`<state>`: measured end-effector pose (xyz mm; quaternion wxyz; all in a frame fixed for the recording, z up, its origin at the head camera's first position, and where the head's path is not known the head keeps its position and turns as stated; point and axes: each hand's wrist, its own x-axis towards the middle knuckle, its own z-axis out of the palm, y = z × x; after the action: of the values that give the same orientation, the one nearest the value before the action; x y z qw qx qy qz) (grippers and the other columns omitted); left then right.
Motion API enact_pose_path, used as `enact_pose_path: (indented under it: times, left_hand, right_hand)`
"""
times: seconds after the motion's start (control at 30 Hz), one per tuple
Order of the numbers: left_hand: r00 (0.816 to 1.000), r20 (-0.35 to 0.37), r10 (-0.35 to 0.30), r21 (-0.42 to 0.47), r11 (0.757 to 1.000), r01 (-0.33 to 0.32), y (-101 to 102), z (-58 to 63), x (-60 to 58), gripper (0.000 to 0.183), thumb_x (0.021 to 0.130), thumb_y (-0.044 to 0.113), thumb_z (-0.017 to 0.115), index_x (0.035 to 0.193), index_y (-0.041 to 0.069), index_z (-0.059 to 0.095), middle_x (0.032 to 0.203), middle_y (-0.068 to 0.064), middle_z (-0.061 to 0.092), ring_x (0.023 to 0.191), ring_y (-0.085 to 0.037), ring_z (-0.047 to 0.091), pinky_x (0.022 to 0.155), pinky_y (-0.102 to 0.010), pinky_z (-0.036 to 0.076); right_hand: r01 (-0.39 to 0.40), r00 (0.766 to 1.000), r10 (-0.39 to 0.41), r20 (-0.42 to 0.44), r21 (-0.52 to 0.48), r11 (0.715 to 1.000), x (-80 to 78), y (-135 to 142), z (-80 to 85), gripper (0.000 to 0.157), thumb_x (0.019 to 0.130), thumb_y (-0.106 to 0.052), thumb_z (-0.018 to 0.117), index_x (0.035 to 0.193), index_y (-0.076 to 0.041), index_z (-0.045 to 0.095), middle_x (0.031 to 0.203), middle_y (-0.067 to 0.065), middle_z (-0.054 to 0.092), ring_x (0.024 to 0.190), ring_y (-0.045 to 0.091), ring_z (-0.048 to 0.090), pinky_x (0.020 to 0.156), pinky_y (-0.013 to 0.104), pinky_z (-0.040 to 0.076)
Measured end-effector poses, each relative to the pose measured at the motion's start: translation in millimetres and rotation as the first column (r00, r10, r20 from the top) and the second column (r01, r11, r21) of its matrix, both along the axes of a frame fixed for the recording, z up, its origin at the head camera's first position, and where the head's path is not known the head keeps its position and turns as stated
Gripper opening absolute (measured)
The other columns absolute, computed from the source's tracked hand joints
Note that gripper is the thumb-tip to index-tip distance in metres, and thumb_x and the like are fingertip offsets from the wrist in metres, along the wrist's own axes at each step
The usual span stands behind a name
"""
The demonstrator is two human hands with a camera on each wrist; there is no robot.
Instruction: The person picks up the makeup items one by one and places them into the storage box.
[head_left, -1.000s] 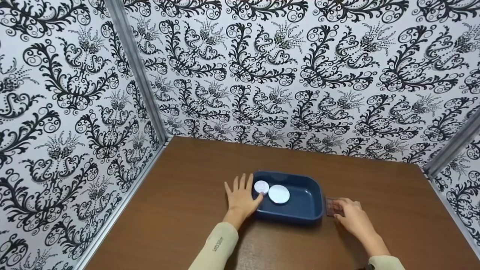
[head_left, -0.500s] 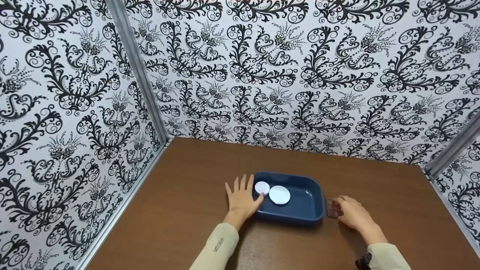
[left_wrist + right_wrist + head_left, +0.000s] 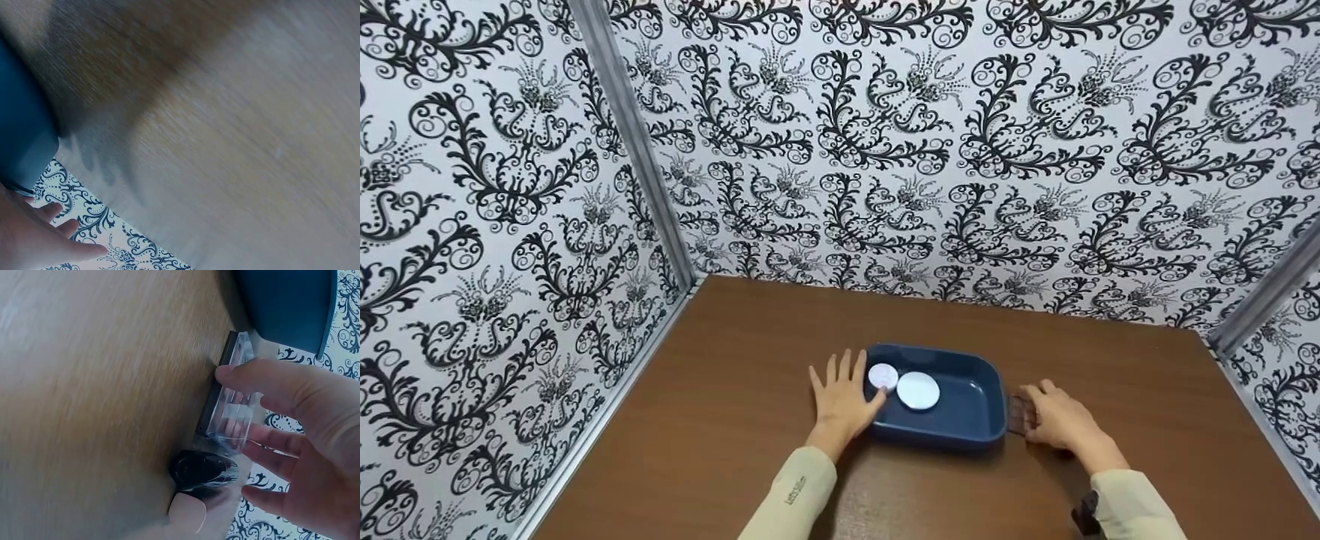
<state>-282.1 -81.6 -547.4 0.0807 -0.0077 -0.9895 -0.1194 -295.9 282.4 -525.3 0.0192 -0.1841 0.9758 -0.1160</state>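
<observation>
My left hand (image 3: 841,405) lies with fingers spread at the left end of a blue rectangular dish (image 3: 937,435), its thumb reaching over the rim. In the dish sit two round white pieces, a smaller one (image 3: 883,376) near that thumb and a larger one (image 3: 919,391) beside it. To the right of the dish, my right hand (image 3: 1061,416) grips a clear plastic case (image 3: 1017,415) with a dark edge and divided sections. In the right wrist view, the thumb presses the dark edge of this case (image 3: 222,388), and the fingers are on its far side.
In the right wrist view, a black rounded object (image 3: 202,469) with a shiny clear part and a beige rounded shape (image 3: 187,513) show below the case. Patterned walls (image 3: 885,150) stand behind and left of the brown table (image 3: 735,405).
My right hand has shifted its hold on the case, which now sits closer to the dish's right end. The left hand and the white pieces stay in place.
</observation>
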Motion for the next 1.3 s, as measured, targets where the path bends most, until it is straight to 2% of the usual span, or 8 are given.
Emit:
enact_pose_path:
  times: [0.23,0.47,0.7,0.93,1.3]
  left_hand:
    - [1.000,-0.007,0.000,-0.010,1.000,0.000,0.1,0.3,0.8,0.081,0.091,0.067,0.046,0.158,0.022,0.031,0.161,-0.008,0.036,0.150,-0.035,0.030,0.118,-0.069,0.015]
    - [1.000,0.007,-0.002,-0.009,1.000,0.002,-0.1,1.2,0.1,0.081,0.092,0.066,0.045,0.158,0.023,0.029,0.162,-0.008,0.034,0.151,-0.034,0.028,0.118,-0.069,0.013]
    - [1.000,-0.018,-0.008,-0.011,1.000,0.008,-0.5,0.6,0.4,0.080,0.091,0.065,0.048,0.157,0.022,0.032,0.159,-0.009,0.038,0.149,-0.035,0.031,0.116,-0.070,0.017]
    - [0.999,-0.030,-0.014,-0.006,1.000,0.014,-0.7,-1.3,0.9,0.080,0.091,0.065,0.048,0.156,0.021,0.034,0.159,-0.010,0.039,0.148,-0.035,0.032,0.116,-0.070,0.018]
    - [1.000,-0.016,-0.009,-0.006,1.000,0.009,-0.6,-0.5,-0.1,0.080,0.092,0.066,0.046,0.157,0.021,0.032,0.160,-0.009,0.037,0.150,-0.035,0.030,0.117,-0.070,0.016]
  right_hand:
    - [0.014,0.999,-0.016,-0.047,-0.054,0.998,-0.3,-1.7,1.7,0.068,0.069,-0.017,0.081,0.131,0.000,0.058,0.113,0.024,0.052,0.097,0.041,0.059,0.075,0.052,0.053]
    - [0.021,0.994,-0.028,-0.103,-0.073,0.997,0.6,-3.3,13.4,0.067,0.071,-0.021,0.079,0.131,0.000,0.058,0.114,0.026,0.053,0.093,0.041,0.061,0.075,0.054,0.053]
    - [0.036,0.988,-0.049,-0.148,-0.092,0.995,1.7,-3.5,25.1,0.065,0.073,-0.022,0.078,0.133,-0.003,0.059,0.114,0.025,0.055,0.087,0.035,0.060,0.072,0.052,0.052]
    - [0.070,0.987,-0.078,-0.141,-0.058,0.996,3.1,-1.7,33.7,0.065,0.073,-0.025,0.078,0.131,-0.003,0.060,0.112,0.026,0.054,0.088,0.036,0.058,0.073,0.054,0.052]
    - [0.087,0.973,-0.106,-0.204,-0.100,0.991,4.5,-5.4,55.7,0.065,0.075,-0.025,0.078,0.133,-0.001,0.058,0.115,0.030,0.053,0.094,0.046,0.059,0.075,0.061,0.052]
